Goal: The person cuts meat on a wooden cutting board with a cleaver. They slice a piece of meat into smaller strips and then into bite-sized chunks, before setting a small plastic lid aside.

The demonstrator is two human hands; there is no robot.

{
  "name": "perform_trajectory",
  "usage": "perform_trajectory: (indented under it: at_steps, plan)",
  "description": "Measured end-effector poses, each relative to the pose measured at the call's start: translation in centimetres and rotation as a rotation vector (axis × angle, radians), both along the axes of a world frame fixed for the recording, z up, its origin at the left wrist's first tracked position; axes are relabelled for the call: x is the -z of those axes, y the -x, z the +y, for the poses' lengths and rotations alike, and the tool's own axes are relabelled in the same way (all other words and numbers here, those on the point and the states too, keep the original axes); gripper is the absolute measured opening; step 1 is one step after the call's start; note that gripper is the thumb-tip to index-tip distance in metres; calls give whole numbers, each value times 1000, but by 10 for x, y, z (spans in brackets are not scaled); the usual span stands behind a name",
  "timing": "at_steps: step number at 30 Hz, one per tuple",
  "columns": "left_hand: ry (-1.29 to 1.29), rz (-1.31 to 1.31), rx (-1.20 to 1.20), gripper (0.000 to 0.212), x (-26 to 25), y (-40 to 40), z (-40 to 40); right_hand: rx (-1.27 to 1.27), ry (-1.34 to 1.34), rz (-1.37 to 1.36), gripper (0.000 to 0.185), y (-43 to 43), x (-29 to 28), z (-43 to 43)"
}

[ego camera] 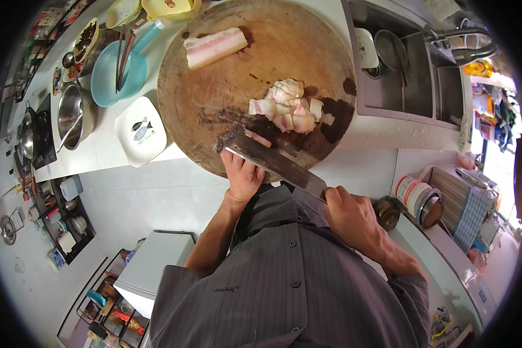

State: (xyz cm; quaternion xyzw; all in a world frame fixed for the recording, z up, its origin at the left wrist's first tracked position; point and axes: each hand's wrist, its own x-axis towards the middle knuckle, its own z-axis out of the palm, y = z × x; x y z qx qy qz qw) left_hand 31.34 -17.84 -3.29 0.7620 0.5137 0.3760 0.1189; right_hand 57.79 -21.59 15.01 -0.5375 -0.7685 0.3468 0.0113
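A large round wooden chopping block (226,91) lies before me. My right hand (350,213) grips the handle of a cleaver (282,167), whose wide blade slants over the block's near edge. At the blade's far end is my left hand (242,174), fingers curled close against it. The blade hides the fingertips, and whatever they touch cannot be seen. Just beyond the blade lies a narrow strip of pork belly (257,138). Cut pork chunks (293,104) are heaped right of the block's middle. A longer slab of pork belly (216,47) rests at the far left.
Left of the block are a square white plate (141,130) with a fish print, a blue plastic ladle (100,78) with chopsticks, and a steel pot (71,113). A steel sink (385,93) is at the right. Yellow containers (169,8) stand at the far edge.
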Motion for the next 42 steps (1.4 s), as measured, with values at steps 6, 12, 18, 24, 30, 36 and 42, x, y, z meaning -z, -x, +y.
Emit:
perform_trajectory:
  at_steps: [6,12,18,24,30,36,42]
  plan:
    - [112,-35,28,43,4,1,0,0,49,-8,16,0,4,0]
    - [25,18,2,42,-7,-1,4,-58,-37,23,14,24,25,22]
    - [56,20,-30,40,-6,-2,-1,-86,-132,18,14,69,55,55]
    - [40,14,-53,38,-14,-4,2,-103,-116,-1,13,81,64,69]
    - [20,-31,-69,34,-12,-6,3,-68,-93,-56,12,41,53,45]
    - [10,-19,-78,30,-11,-7,3,-39,-191,21,13,15,32,36]
    - [24,-19,-21,38,-7,-1,1,-85,-99,-11,12,3,6,15]
